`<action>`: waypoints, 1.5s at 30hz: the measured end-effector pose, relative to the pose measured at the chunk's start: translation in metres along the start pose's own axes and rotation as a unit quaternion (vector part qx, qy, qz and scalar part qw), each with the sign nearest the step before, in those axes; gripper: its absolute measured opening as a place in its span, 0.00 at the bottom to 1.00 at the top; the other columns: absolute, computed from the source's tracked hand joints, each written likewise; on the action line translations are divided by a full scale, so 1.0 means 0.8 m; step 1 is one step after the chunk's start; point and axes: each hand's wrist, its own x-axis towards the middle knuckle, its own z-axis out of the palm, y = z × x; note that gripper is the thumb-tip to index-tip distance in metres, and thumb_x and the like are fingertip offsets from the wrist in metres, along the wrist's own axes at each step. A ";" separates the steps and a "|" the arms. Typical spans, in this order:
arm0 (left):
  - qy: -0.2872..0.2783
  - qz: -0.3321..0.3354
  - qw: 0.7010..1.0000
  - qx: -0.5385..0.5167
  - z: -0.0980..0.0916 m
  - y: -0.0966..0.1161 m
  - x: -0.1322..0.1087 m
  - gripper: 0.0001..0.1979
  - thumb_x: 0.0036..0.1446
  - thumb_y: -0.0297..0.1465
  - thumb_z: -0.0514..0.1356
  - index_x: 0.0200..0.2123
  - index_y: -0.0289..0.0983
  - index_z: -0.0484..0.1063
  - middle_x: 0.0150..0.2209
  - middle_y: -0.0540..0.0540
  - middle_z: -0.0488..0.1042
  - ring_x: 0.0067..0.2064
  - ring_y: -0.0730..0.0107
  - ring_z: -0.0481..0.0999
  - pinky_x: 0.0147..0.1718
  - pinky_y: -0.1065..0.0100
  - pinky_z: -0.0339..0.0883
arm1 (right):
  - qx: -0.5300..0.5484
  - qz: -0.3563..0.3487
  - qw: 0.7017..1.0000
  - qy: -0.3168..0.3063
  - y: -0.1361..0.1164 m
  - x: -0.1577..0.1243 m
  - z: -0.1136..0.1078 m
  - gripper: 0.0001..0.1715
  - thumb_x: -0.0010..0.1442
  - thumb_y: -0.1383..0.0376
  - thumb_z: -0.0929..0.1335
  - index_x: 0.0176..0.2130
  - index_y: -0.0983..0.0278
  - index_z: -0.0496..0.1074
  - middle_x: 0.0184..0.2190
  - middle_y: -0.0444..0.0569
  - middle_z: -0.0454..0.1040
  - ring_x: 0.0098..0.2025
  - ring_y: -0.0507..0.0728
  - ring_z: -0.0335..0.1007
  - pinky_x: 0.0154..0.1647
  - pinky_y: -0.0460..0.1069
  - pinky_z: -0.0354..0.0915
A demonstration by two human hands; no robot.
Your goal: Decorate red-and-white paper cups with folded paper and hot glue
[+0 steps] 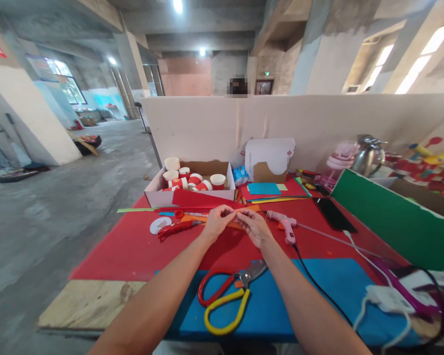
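Observation:
My left hand and my right hand meet fingertip to fingertip over the red table covering. Both are closed in a pinch on a small orange piece, mostly hidden by the fingers. Beneath and behind them lie orange strips. To the right rests a pink hot glue gun with a small red light. Left of my hands is a red-handled tool beside a round white disc. Large scissors with one red and one yellow handle lie between my forearms.
Behind stands a white box of red and white paper cups, with coloured sheets alongside. A phone on a cable lies right, near a green panel. A power strip and cords occupy the front right. A white partition closes the back.

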 end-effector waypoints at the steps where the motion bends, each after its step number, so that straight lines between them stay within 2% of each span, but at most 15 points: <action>1: -0.004 -0.002 1.000 0.000 0.000 0.000 0.000 0.11 0.43 0.36 0.63 0.25 0.34 0.70 0.22 0.51 0.70 0.25 0.75 0.66 0.27 0.73 0.60 | -0.002 0.002 1.000 -0.001 0.000 0.000 -0.001 0.17 0.33 0.62 0.79 0.26 0.63 0.76 0.25 0.42 0.76 0.28 0.49 0.72 0.37 0.46 0.68; 8: -0.032 -0.024 0.998 -0.054 0.001 0.001 -0.001 0.12 0.41 0.36 0.65 0.25 0.33 0.71 0.23 0.51 0.71 0.26 0.75 0.68 0.29 0.72 0.62 | 0.000 0.030 0.999 0.012 -0.002 0.000 -0.005 0.18 0.29 0.62 0.80 0.23 0.65 0.75 0.21 0.42 0.75 0.25 0.49 0.70 0.34 0.46 0.69; 14: -0.025 -0.042 0.997 -0.057 0.001 0.000 0.000 0.12 0.40 0.36 0.65 0.25 0.32 0.71 0.22 0.51 0.71 0.25 0.76 0.67 0.27 0.72 0.62 | -0.011 0.020 1.000 0.002 -0.001 0.001 -0.002 0.18 0.32 0.62 0.79 0.26 0.65 0.76 0.23 0.43 0.76 0.25 0.48 0.71 0.34 0.45 0.69; 17: -0.034 -0.043 0.998 -0.028 -0.002 0.009 0.003 0.11 0.44 0.36 0.62 0.27 0.33 0.72 0.22 0.50 0.71 0.25 0.75 0.68 0.28 0.71 0.63 | -0.014 0.001 1.000 0.022 -0.002 0.004 -0.006 0.18 0.31 0.63 0.79 0.26 0.65 0.75 0.23 0.42 0.75 0.25 0.48 0.70 0.33 0.45 0.69; 20: -0.057 -0.029 0.993 0.099 -0.011 0.034 -0.007 0.09 0.49 0.34 0.57 0.25 0.34 0.70 0.21 0.50 0.69 0.24 0.75 0.66 0.26 0.72 0.61 | 0.001 -0.016 0.998 0.055 -0.006 0.007 -0.011 0.19 0.29 0.62 0.79 0.23 0.65 0.74 0.20 0.40 0.73 0.23 0.47 0.69 0.31 0.45 0.69; 22: -0.153 0.008 0.956 0.249 -0.019 0.058 -0.030 0.08 0.50 0.32 0.57 0.22 0.35 0.68 0.21 0.50 0.69 0.25 0.74 0.65 0.25 0.73 0.58 | 0.013 -0.027 0.997 0.068 -0.010 0.008 -0.012 0.19 0.28 0.62 0.80 0.22 0.65 0.74 0.19 0.39 0.71 0.22 0.47 0.68 0.30 0.45 0.69; 25: -0.410 0.014 0.838 0.358 -0.028 0.094 -0.087 0.08 0.52 0.33 0.58 0.23 0.36 0.69 0.24 0.50 0.70 0.26 0.73 0.66 0.26 0.73 0.57 | 0.032 -0.029 0.996 0.073 -0.016 0.007 -0.012 0.18 0.28 0.64 0.80 0.23 0.64 0.74 0.20 0.39 0.72 0.23 0.47 0.68 0.31 0.44 0.69; 26: -0.462 0.006 0.797 0.388 -0.030 0.103 -0.108 0.06 0.50 0.33 0.59 0.25 0.36 0.70 0.26 0.49 0.71 0.28 0.72 0.68 0.26 0.72 0.58 | 0.037 -0.027 0.996 0.072 -0.018 0.007 -0.012 0.18 0.29 0.64 0.80 0.24 0.63 0.75 0.20 0.39 0.73 0.24 0.47 0.68 0.32 0.44 0.70; 27: -0.484 0.004 0.767 0.420 -0.030 0.110 -0.128 0.05 0.49 0.33 0.60 0.29 0.36 0.70 0.30 0.48 0.72 0.30 0.70 0.69 0.27 0.72 0.59 | 0.041 -0.025 0.997 0.068 -0.019 0.006 -0.011 0.17 0.30 0.64 0.80 0.24 0.63 0.75 0.21 0.39 0.73 0.24 0.47 0.69 0.33 0.45 0.70; 29: -0.438 0.011 0.755 0.488 -0.029 0.116 -0.160 0.11 0.50 0.28 0.57 0.40 0.37 0.69 0.41 0.44 0.72 0.40 0.64 0.71 0.34 0.69 0.63 | 0.048 -0.023 0.997 0.057 -0.022 0.005 -0.010 0.16 0.32 0.66 0.79 0.25 0.63 0.75 0.23 0.40 0.75 0.25 0.47 0.70 0.34 0.45 0.70; 31: -0.370 0.002 0.748 0.551 -0.026 0.112 -0.179 0.20 0.48 0.24 0.55 0.47 0.38 0.65 0.48 0.40 0.68 0.45 0.60 0.69 0.40 0.66 0.65 | 0.059 -0.023 0.997 0.049 -0.024 0.004 -0.010 0.14 0.34 0.67 0.79 0.25 0.62 0.75 0.24 0.40 0.76 0.27 0.48 0.71 0.36 0.46 0.71; 33: -0.335 -0.007 0.741 0.582 -0.022 0.102 -0.186 0.24 0.47 0.23 0.53 0.50 0.39 0.62 0.49 0.40 0.67 0.45 0.59 0.70 0.40 0.64 0.66 | 0.072 -0.027 0.996 0.050 -0.025 0.004 -0.010 0.14 0.35 0.67 0.78 0.25 0.62 0.75 0.25 0.41 0.76 0.28 0.48 0.71 0.36 0.45 0.71; 38: -0.324 0.001 0.741 0.588 -0.022 0.093 -0.181 0.31 0.45 0.21 0.53 0.55 0.44 0.58 0.42 0.41 0.73 0.39 0.57 0.74 0.34 0.64 0.66 | 0.075 -0.056 0.995 0.040 -0.031 0.006 -0.015 0.14 0.36 0.65 0.78 0.26 0.61 0.75 0.25 0.40 0.76 0.28 0.48 0.71 0.36 0.44 0.71; 41: -0.277 -0.028 0.770 0.574 -0.044 0.100 -0.176 0.30 0.45 0.21 0.53 0.52 0.47 0.62 0.37 0.45 0.76 0.36 0.59 0.76 0.32 0.66 0.65 | 0.078 -0.098 0.991 0.043 -0.038 0.008 -0.022 0.15 0.38 0.63 0.78 0.28 0.60 0.75 0.27 0.40 0.76 0.30 0.48 0.71 0.39 0.45 0.72; 45: -0.172 -0.027 0.860 0.480 -0.089 0.105 -0.156 0.30 0.45 0.24 0.54 0.54 0.47 0.61 0.42 0.46 0.76 0.39 0.62 0.76 0.34 0.68 0.65 | 0.099 -0.146 0.982 0.069 -0.047 0.010 -0.027 0.15 0.39 0.61 0.78 0.30 0.59 0.74 0.29 0.39 0.75 0.30 0.47 0.71 0.38 0.44 0.71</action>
